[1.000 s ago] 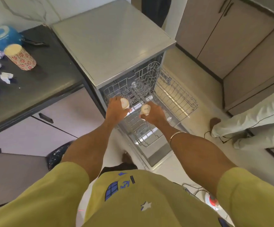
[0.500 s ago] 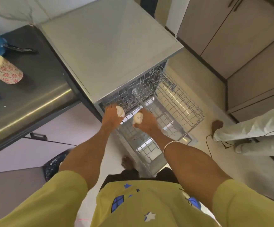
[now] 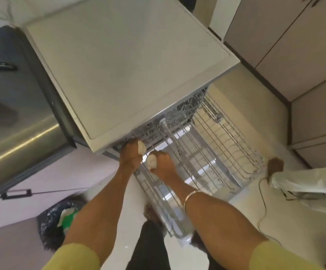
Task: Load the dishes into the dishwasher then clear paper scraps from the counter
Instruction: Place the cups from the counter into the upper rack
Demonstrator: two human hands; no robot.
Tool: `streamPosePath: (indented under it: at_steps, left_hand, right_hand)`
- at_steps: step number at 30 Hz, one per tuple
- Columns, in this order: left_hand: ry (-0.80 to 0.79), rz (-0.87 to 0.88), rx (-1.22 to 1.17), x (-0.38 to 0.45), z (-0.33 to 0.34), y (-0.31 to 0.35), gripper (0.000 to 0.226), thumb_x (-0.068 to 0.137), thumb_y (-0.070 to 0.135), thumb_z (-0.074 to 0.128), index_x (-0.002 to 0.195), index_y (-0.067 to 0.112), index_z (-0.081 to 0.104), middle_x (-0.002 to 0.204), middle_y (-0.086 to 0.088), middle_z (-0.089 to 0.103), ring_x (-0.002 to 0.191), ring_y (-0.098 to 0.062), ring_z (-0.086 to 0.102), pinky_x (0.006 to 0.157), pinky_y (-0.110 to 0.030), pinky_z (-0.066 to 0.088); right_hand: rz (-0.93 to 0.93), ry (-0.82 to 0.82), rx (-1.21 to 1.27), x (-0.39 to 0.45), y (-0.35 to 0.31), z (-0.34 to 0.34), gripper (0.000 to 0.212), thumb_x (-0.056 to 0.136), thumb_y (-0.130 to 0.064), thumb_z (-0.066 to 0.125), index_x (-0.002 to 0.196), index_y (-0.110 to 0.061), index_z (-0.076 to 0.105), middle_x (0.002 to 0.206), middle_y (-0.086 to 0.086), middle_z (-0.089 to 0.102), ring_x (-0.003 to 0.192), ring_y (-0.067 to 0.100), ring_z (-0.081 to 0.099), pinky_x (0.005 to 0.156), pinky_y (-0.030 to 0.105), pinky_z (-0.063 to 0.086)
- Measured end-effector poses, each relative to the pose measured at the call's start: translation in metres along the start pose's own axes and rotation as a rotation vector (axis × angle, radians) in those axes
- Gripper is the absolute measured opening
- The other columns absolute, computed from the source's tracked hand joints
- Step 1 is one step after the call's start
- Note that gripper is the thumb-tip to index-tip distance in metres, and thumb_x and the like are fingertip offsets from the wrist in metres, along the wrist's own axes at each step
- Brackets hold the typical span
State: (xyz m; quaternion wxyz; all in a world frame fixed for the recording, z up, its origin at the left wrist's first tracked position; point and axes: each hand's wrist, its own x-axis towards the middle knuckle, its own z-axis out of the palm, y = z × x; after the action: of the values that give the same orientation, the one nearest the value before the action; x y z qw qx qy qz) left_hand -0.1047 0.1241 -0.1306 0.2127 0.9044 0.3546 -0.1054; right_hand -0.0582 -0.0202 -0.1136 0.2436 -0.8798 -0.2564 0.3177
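Bright daylit; glare streak on counter (image 3: 22, 141); motion blur; wide-angle edge distortion.

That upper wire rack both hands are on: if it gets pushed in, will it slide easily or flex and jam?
The upper rack is open wire and looks empty, so it is probably light. It seems stiff enough not to flex much. The left hand and right hand grip its front edge close together, near one side, so an uneven push might skew it.

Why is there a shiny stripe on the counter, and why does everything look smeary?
In the head view, the stripe is glare on the counter edge; motion blur smears the dishwasher rack wires and both hands, and the wide lens bends the cabinets.
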Motion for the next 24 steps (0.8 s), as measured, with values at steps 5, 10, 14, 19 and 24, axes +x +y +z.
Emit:
streamPosePath:
  at_steps: [5,10,14,19,24]
  left_hand:
    - [0.039,0.051,0.076,0.023,0.027,-0.024,0.052,0.066,0.000,0.071,0.115,0.016,0.063,0.107,-0.006,0.069,0.100,-0.027,0.067,0.080,-0.032,0.055]
    - [0.013,0.080,0.189,0.035,0.042,-0.031,0.050,0.075,0.018,0.079,0.119,0.022,0.058,0.111,0.000,0.069,0.102,-0.019,0.067,0.082,-0.031,0.058]
    - [-0.004,0.069,0.344,0.042,0.054,-0.028,0.058,0.080,0.030,0.077,0.130,0.020,0.051,0.122,-0.003,0.065,0.110,-0.021,0.064,0.088,-0.035,0.056]
    - [0.008,0.056,0.377,0.048,0.073,-0.033,0.073,0.080,0.019,0.078,0.141,0.018,0.037,0.129,-0.008,0.059,0.114,-0.029,0.062,0.094,-0.046,0.053]
    - [-0.012,0.043,0.305,0.050,0.079,-0.036,0.073,0.079,0.019,0.079,0.141,0.020,0.040,0.134,-0.009,0.055,0.124,-0.029,0.053,0.102,-0.042,0.048]
  right_hand:
    - [-0.034,0.032,0.020,0.031,0.012,0.040,0.047,0.078,-0.021,0.069,0.123,-0.029,0.056,0.108,0.004,0.066,0.102,0.022,0.064,0.080,0.033,0.056]
    - [-0.120,0.122,-0.026,0.052,0.017,0.070,0.024,0.089,-0.026,0.063,0.113,-0.028,0.063,0.107,-0.006,0.068,0.103,0.015,0.061,0.076,0.024,0.056]
    - [-0.145,0.113,-0.042,0.065,0.033,0.084,0.028,0.088,-0.030,0.068,0.115,-0.032,0.062,0.122,-0.012,0.060,0.116,0.011,0.049,0.086,0.017,0.044]
    - [-0.149,0.038,-0.152,0.085,0.050,0.113,0.041,0.083,-0.042,0.069,0.121,-0.036,0.054,0.129,-0.011,0.051,0.121,0.018,0.045,0.094,0.029,0.048]
    - [-0.164,-0.068,-0.095,0.075,0.050,0.103,0.068,0.082,-0.021,0.075,0.142,-0.025,0.044,0.141,0.000,0.045,0.131,0.025,0.036,0.104,0.038,0.042]
